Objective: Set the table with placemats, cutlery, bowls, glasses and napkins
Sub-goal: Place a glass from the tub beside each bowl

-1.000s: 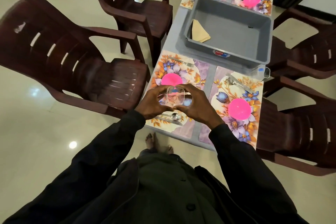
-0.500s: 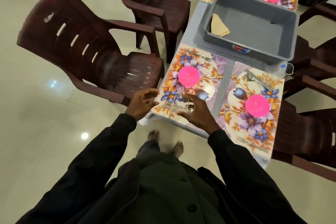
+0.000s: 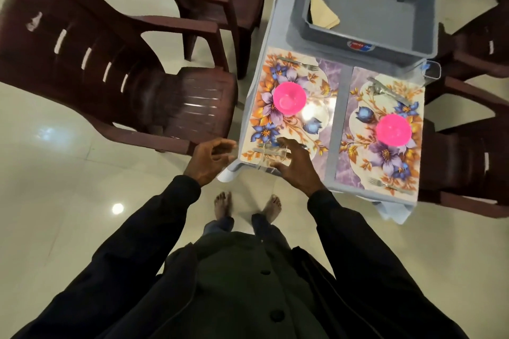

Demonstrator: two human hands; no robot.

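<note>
Item: glass (image 3: 275, 155) — clear, upright, at the near edge of the left placemat (image 3: 327, 74), close to the tabletop (image 3: 343, 118) corner.
Right hand (image 3: 296, 165): fingers (image 3: 286, 144) curved round the glass on the far side, thumb on the near side; how firmly they press cannot be told.
Left hand (image 3: 212, 157): off the tabletop edge, fingers loosely curled and apart, holding nothing.
Adjacent: cutlery (image 3: 257, 150) lying at or under the glass base; pink bowl (image 3: 289, 98) mid-mat.
Outstanding: napkins (image 3: 323, 15) in the grey bin (image 3: 369, 3).
Hazards, as judged:
1. Base set partly on the cutlery — the glass would rock and tip once let go.
2. Position near the corner; a sleeve or wrist brushing it on withdrawal could send it to the floor, by bare feet.
3. The glass is transparent against a busy print, so easily misjudged and knocked on a later reach to the bin.
</note>
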